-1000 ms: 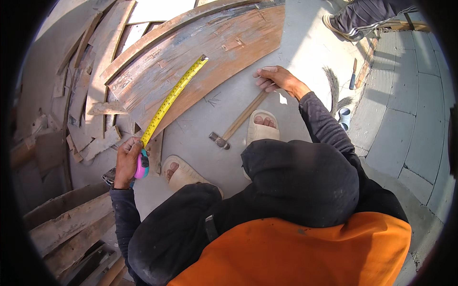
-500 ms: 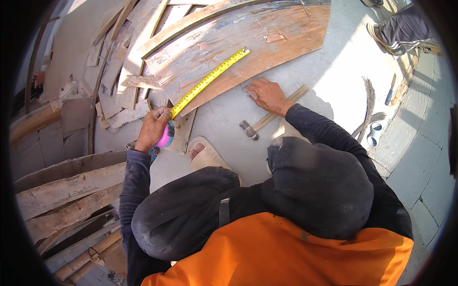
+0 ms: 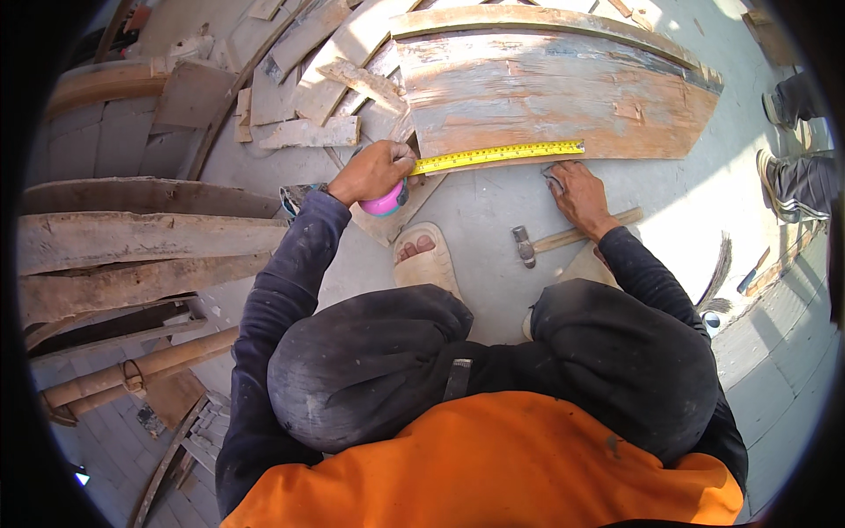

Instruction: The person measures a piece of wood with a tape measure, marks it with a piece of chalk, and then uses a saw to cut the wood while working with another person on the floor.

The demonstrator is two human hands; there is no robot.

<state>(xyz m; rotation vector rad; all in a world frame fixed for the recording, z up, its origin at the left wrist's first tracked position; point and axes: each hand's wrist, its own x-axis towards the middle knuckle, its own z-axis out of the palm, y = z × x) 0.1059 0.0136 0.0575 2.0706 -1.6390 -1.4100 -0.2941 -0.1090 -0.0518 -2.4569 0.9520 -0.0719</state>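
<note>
A yellow tape measure blade [image 3: 497,156] lies extended along the near edge of a worn, peeling wooden board [image 3: 537,97]. My left hand [image 3: 373,172] is closed around the pink and teal tape measure case [image 3: 385,204] at the board's near left corner, thumb by the blade. Just below the blade's free end, my right hand [image 3: 581,198] rests by the board's edge with its fingers bent together. Something small and greyish shows at those fingertips, too unclear to name. A hammer [image 3: 572,237] with a wooden handle lies on the floor close to my right wrist.
Old planks [image 3: 150,242] and tied bamboo poles [image 3: 176,367] are stacked at left. Scrap wood [image 3: 312,132] lies behind my left hand. Another person's feet [image 3: 779,189] are at far right, above dark bristles [image 3: 722,268] and a blue-handled tool [image 3: 748,280].
My view has turned, so the board appears farther right and more level. The tape blade has swung closer to the board's near edge, and my right hand is now nearer its end.
</note>
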